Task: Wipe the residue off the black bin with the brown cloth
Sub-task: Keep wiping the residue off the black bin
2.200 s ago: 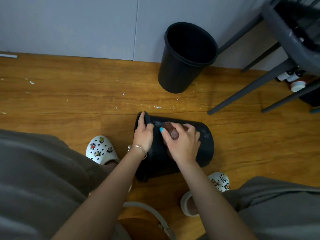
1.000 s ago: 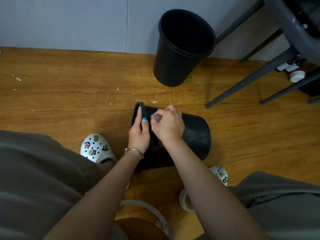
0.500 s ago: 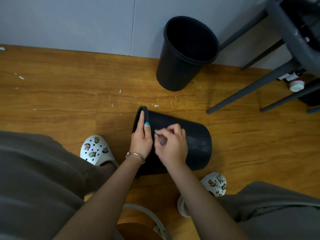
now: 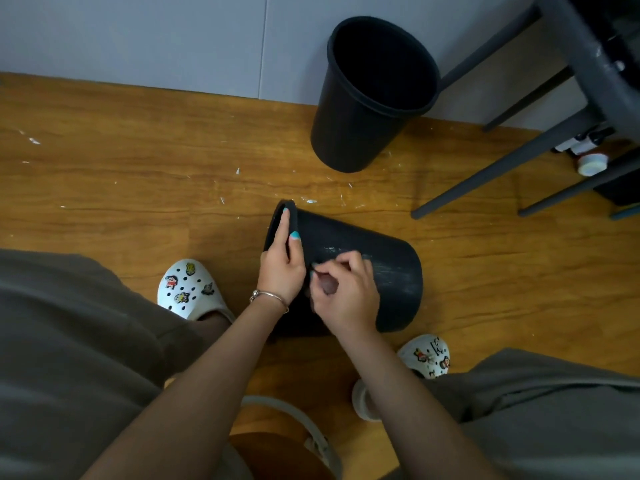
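Soft, even indoor light, faint shadows, wide-angle bowing at the edges, and perhaps slight blur in the corners.

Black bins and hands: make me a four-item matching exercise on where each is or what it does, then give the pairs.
Column one:
1. bin lying on its side
2. upright bin
3. left hand
4. right hand

Column two:
A. stands by the wall
B. grips the rim
C. holds the brown cloth against the bin's side
D. lies on the floor between the feet, whitish streaks on it

Pairs: 1-D, 2-A, 3-B, 4-C
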Demonstrator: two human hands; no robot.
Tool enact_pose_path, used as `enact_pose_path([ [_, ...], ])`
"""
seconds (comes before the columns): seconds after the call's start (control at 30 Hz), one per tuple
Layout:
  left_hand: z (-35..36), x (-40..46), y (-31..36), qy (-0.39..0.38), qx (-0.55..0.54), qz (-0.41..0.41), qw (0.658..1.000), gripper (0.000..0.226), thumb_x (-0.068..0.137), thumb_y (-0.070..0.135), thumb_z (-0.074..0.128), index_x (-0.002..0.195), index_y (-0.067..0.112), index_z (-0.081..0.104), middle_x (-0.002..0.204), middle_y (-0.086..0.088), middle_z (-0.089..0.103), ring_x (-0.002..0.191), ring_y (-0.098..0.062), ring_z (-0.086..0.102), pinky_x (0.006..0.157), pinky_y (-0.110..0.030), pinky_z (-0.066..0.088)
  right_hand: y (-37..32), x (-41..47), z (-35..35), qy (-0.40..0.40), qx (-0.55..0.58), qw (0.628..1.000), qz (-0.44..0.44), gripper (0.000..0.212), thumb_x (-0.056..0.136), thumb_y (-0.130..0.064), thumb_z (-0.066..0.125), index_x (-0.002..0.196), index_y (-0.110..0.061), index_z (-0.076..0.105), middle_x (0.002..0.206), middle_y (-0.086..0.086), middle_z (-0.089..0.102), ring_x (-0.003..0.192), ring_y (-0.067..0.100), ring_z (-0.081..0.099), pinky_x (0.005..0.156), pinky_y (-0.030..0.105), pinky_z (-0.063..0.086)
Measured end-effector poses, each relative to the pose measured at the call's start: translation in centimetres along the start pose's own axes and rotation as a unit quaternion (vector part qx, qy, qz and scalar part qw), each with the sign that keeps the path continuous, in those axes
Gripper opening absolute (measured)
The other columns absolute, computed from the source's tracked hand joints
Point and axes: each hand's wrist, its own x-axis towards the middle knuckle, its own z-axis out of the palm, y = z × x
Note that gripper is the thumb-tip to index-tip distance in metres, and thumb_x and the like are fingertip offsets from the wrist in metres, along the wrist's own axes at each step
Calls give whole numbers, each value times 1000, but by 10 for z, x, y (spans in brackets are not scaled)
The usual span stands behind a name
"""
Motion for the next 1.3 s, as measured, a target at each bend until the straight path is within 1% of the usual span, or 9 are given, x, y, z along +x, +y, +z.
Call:
enact_pose_path([
  [0.13,2,-9,-1,-2,-3,14,1000,52,101,19,36,150,25,20,57,0,46,42,-3,42,43,-14,35,-9,66,-9,-16,-47,991,122,15,89,-38,61,101,-32,69,115,-6,49,113,17,45,81,31,47],
  [0.3,-1,-9,-2,2,13,2,1000,55,100,18,39,151,25,20,54,-2,46,40,-4,43,42,-16,36,-6,15,-2,31,-23,998,47,14,83,-34,68,96,-29,71,109,-2,50,102,19,48,70,34,52],
  [0.4,-1,-9,1,0,17,4,1000,55,101,19,39,151,26,19,52,-1,43,39,-5,42,41,-16,36,8,3,-4,-15,-35,999,3,15,82,-35,69,96,-29,72,106,-5,51,101,18,50,68,33,51],
  [0.57,0,-7,3,12,22,13,1000,54,100,16,39,151,21,22,54,1,46,40,-6,41,44,-13,38,-5,61,-6,-8,-57,991,123,17,91,-40,57,103,-34,67,113,-8,47,112,16,44,73,28,40],
  [0.77,1,-4,4,27,35,10,999,53,100,16,40,151,20,24,51,0,44,41,-10,39,43,-15,37,7,-5,0,33,-42,998,40,14,85,-37,65,94,-27,69,107,-4,51,101,18,49,64,26,42],
  [0.97,2,-7,3,9,17,8,1000,54,100,16,40,151,22,21,52,1,43,40,-5,44,43,-14,38,1,75,-12,-20,-79,986,147,15,89,-38,59,101,-31,65,115,-4,49,113,19,46,72,28,42],
  [1.13,1,-4,4,24,34,3,999,54,100,16,39,151,20,21,51,-1,44,41,-8,39,43,-13,37,3,5,-6,18,-61,996,60,16,84,-37,66,98,-29,69,111,-4,50,104,18,48,69,30,48],
  [1.2,2,-5,6,26,39,10,999,53,100,16,39,151,20,22,52,-1,44,40,-7,42,43,-13,37,10,10,-8,-26,-72,997,33,15,86,-39,63,97,-30,68,110,-5,51,103,17,48,69,30,48],
  [1.3,7,-3,6,35,17,7,999,54,100,15,39,151,19,20,55,1,44,41,-1,44,44,-12,37,11,67,-18,-39,-75,990,110,14,90,-41,58,98,-33,66,113,-5,50,109,17,47,73,30,45],
])
